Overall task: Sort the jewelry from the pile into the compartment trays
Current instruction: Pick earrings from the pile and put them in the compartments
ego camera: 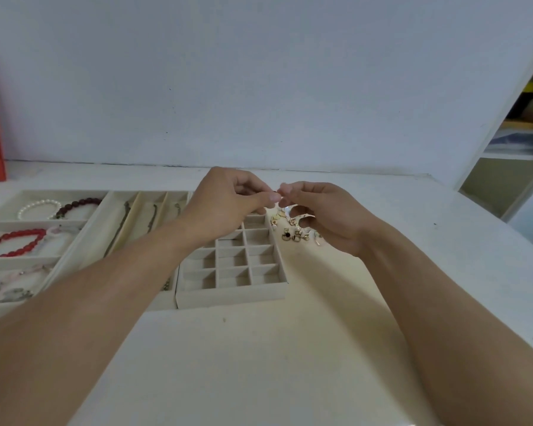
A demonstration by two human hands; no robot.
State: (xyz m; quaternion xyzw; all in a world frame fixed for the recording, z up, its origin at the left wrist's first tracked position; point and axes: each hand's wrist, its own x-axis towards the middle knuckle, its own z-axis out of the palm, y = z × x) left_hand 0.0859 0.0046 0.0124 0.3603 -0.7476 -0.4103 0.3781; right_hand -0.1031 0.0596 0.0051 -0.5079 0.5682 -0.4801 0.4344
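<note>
Hands pinch tiny dark item, unidentifiable.

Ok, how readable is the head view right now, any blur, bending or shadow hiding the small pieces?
Head view: wide-angle bending curves the table edge and stretches both forearms. Lighting is soft and even, no glare. The left hand and right hand meet at the fingertips, and the tiny item pinched there is too small to identify. The jewelry pile is partly hidden under the right hand, and its pieces are hard to tell apart.
</note>
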